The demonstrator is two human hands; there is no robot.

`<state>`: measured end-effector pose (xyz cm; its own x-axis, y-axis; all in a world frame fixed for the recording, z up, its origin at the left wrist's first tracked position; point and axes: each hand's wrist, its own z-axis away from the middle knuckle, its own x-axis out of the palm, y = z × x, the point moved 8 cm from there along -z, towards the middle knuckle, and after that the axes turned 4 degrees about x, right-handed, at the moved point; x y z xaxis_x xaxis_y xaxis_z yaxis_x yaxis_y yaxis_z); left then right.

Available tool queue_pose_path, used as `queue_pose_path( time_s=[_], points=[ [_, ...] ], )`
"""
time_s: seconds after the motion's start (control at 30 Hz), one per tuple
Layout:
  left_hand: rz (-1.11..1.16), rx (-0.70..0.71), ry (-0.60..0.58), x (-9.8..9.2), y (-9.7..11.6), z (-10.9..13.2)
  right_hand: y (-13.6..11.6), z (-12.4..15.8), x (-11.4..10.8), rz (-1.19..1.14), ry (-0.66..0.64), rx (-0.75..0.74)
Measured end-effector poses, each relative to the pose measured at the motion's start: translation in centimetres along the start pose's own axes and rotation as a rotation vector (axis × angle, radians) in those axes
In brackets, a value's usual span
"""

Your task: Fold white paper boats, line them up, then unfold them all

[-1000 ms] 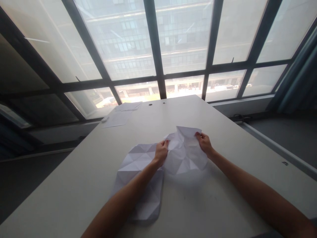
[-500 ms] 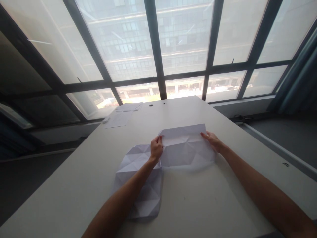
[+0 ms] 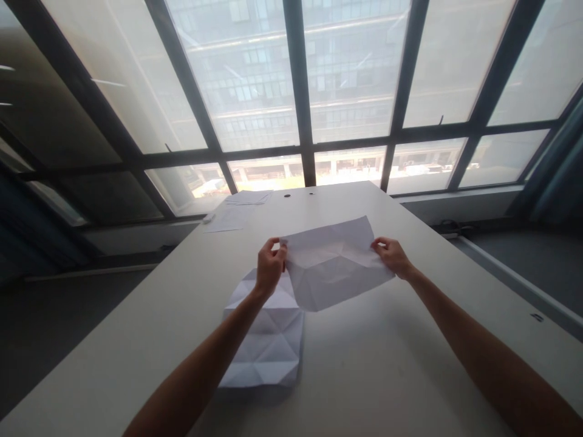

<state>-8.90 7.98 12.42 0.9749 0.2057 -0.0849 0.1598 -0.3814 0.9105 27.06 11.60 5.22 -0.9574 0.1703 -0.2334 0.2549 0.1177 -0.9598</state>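
Between my two hands a creased white sheet of paper (image 3: 334, 264) is stretched out, tilted and raised over the table. My left hand (image 3: 271, 264) pinches its left edge near the upper corner. On the right edge, my right hand (image 3: 392, 256) grips the sheet between thumb and fingers. A second creased sheet of paper (image 3: 268, 340), marked with crossing fold lines, lies on the table below and to the left. My left hand and forearm cover part of that lower sheet.
The white table (image 3: 364, 370) stretches away to large windows with dark frames (image 3: 306, 91). Several flat papers (image 3: 228, 215) lie at its far left. Two small dark spots sit near the far edge. Curtains hang at both sides, and a pale rail (image 3: 510, 279) runs along the right.
The held sheet has been lifted and opened out flatter, with its lower edge now off the table. My left hand has moved a little left and up. The view has shifted slightly.
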Motion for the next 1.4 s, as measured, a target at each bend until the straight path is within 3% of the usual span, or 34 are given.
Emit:
queue_pose_path(
  time_s=[0.1, 0.3, 0.43, 0.57, 0.67, 0.73, 0.9, 1.07, 1.13, 1.27, 1.33, 1.4],
  points=[
    [-0.039, 0.008, -0.073, -3.6, 1.6, 2.3, -1.5, 0.1, 2.9, -0.048, -0.168, -0.038],
    [-0.160, -0.130, -0.138, -12.3, 1.1, 9.3, -5.0, 0.2, 12.6, 0.054, -0.414, -0.099],
    [-0.287, -0.243, -0.023, -18.1, 0.4, 12.9, -7.1, -0.3, 20.4, 0.288, -0.575, -0.205],
    [-0.375, -0.323, 0.014, -21.3, -1.3, 14.9, -7.6, -0.4, 27.3, 0.511, -0.657, -0.291],
    [-0.491, -0.342, -0.038, -22.2, -3.2, 15.8, -7.0, 0.0, 30.8, 0.628, -0.655, -0.312],
    [-0.566, -0.273, -0.084, -22.2, -3.9, 16.1, -6.7, 0.4, 32.0, 0.711, -0.625, -0.328],
    [-0.711, -0.146, -0.175, -21.4, -4.8, 16.9, -7.4, 2.1, 31.9, 0.845, -0.475, -0.369],
    [-0.780, -0.062, -0.228, -20.3, -4.5, 17.3, -9.3, 8.0, 31.5, 0.883, -0.216, -0.482],
    [-0.816, -0.051, -0.272, -20.1, -4.4, 17.5, -8.6, 11.1, 32.6, 0.875, -0.288, -0.487],
    [-1.002, -0.040, -0.343, -20.6, -3.5, 16.9, -6.0, 15.4, 34.6, 0.824, -0.553, -0.410],
    [-1.151, 0.023, -0.288, -20.7, -1.6, 15.2, -5.7, 16.1, 34.6, 0.805, -0.587, -0.412],
    [-1.231, 0.151, -0.197, -19.2, 1.3, 12.5, -5.8, 16.2, 34.3, 0.804, -0.582, -0.419]
  ],
)
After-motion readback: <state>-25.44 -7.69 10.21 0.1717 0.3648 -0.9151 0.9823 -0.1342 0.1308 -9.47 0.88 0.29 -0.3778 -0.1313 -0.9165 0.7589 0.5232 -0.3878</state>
